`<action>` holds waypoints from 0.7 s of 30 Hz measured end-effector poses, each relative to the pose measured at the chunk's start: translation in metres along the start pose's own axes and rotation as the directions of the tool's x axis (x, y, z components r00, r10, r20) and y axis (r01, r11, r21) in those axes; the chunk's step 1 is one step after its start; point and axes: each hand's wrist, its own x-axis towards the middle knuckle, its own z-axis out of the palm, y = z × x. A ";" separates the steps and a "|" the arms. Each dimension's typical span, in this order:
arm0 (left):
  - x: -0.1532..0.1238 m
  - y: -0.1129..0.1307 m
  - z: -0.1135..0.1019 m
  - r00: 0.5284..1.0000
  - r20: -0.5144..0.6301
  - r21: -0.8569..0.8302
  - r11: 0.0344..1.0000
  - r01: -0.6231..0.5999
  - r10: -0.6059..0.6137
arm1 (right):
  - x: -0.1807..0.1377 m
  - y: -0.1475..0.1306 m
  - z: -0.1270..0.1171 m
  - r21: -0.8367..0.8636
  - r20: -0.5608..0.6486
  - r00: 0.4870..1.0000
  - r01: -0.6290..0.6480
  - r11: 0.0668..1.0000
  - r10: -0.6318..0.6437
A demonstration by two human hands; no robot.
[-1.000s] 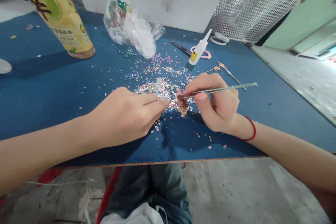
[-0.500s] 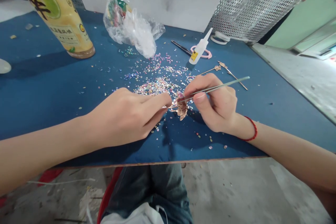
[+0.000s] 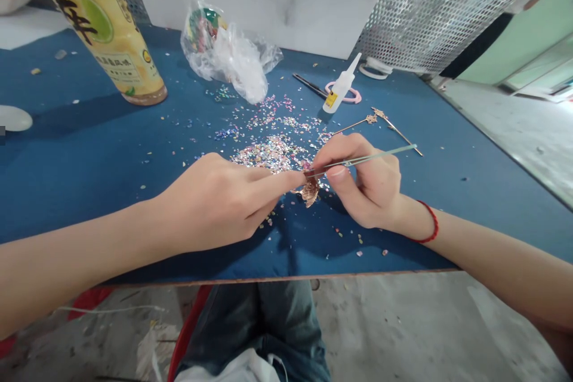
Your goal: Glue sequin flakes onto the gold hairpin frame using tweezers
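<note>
My left hand (image 3: 224,200) is closed, its thumb side turned to a gold hairpin (image 3: 310,193) with a leaf-like, openwork head. The pin's shaft is hidden behind the fingers. My left index finger reaches out to the tips of the tweezers (image 3: 376,156), by the hairpin's head. Pinched in my right hand (image 3: 364,185), those tweezers slant down to the left. Whether a chip sits between their tips cannot be made out. Just behind the hairpin lies a heap of shiny, many-coloured chips (image 3: 273,152) on the blue tabletop (image 3: 179,262).
A white glue bottle (image 3: 340,91) stands beside a pink-rimmed ring (image 3: 356,94) and a dark pen-like tool (image 3: 308,85). Two more hairpins (image 3: 398,131) lie to the right. Further back are a clear plastic bag (image 3: 242,62) and a tall yellow drink bottle (image 3: 116,42).
My left index finger has stretched to the right and now touches the tweezer tips. The tweezers' back end has dipped slightly. The view has shifted a little.
</note>
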 end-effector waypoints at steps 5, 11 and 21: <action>0.001 0.001 0.000 1.000 0.002 0.048 0.999 -0.011 0.011 | 0.000 0.001 0.000 0.015 0.005 1.000 -0.009 1.000 0.009; 0.001 0.001 0.000 1.000 -0.010 0.041 0.999 -0.018 0.019 | 0.000 0.001 -0.001 0.026 0.006 1.000 -0.010 1.000 0.010; 0.001 0.002 -0.003 1.000 -0.008 0.028 0.999 -0.027 0.027 | 0.000 -0.001 -0.002 0.023 0.008 0.999 -0.036 0.999 0.036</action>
